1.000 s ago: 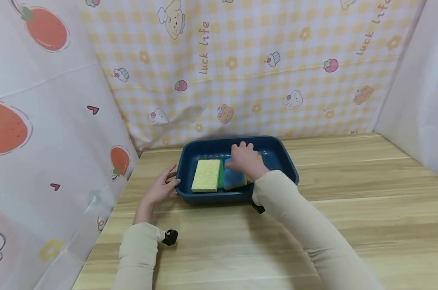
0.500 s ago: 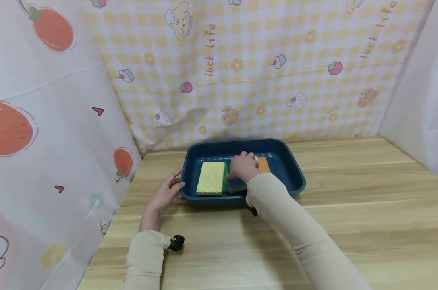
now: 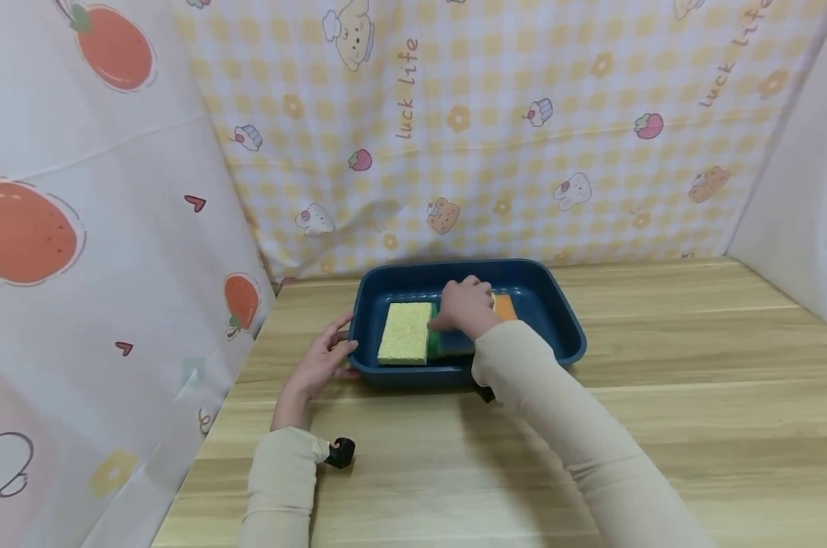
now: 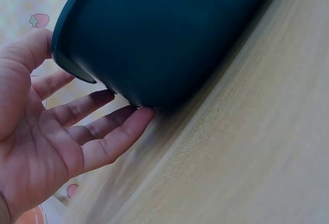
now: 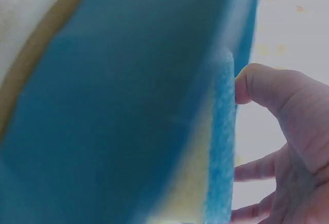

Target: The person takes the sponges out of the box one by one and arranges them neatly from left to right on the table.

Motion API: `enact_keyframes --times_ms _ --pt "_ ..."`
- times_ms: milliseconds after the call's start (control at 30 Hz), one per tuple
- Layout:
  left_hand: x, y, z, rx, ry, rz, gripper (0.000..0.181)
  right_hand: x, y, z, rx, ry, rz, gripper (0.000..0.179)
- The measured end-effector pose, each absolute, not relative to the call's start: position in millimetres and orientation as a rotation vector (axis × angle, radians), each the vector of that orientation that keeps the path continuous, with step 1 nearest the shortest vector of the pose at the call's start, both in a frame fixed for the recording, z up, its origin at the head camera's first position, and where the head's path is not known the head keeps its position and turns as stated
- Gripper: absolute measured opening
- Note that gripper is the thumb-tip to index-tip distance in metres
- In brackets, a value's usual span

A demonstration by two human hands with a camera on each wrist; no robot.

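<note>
A dark blue rectangular bin (image 3: 413, 378) stands on the table with sponges in it. Its yellow sponge (image 3: 405, 332) lies at the left, and a green strip (image 3: 434, 344) shows beside that. My right hand (image 3: 465, 307) spreads over a blue sponge (image 3: 457, 345), covering much of it. In the right wrist view, thumb and fingers touch the upper blue face of this sponge (image 5: 221, 157), whose lower layer is pale yellow. An orange piece (image 3: 504, 307) shows past my right hand. My left hand (image 3: 320, 361) rests its thumb and fingertips against the left end of the bin, fingers extended.
Wood-grain table (image 3: 399, 472) extends in front of the bin and to its right. A checked cloth (image 3: 481, 152) hangs close behind the bin. A white cloth (image 3: 146, 266) with printed fruit hangs at the left. Black devices (image 3: 341, 453) sit at the wrists.
My right hand has come down and slightly left onto the blue sponge, uncovering more of the orange piece. My left hand stays at the bin. The whole head view has shifted a little.
</note>
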State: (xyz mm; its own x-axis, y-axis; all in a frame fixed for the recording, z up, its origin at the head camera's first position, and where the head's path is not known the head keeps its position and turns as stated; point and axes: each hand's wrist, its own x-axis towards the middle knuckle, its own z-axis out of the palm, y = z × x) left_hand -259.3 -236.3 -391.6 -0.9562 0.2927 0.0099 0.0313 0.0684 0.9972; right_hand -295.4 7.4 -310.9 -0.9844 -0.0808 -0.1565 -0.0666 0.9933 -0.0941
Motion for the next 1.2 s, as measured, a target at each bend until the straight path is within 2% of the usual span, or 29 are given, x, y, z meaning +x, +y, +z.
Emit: enact_keyframes --times_ms 300,433,567,867,1200 --pt "-262 -236 -394 0.339 2.134 1.991 0.054 -282 -1 -289 -0.212 2.949 -0.012 0.072" --pt "-262 -236 -393 0.343 2.13 1.997 0.054 -269 -8 -286 -0.227 2.932 -0.042 0.08" --pt "-261 -235 -392 0.334 2.137 1.997 0.053 -253 -15 -285 -0.269 2.911 -0.015 0.087" --pt "-261 -234 -392 0.33 2.128 2.002 0.054 -215 -31 -283 -0.446 2.903 0.138 0.072" --pt "-262 -234 -392 0.343 2.123 2.012 0.055 -173 -41 -300 -0.567 2.915 0.158 0.082"
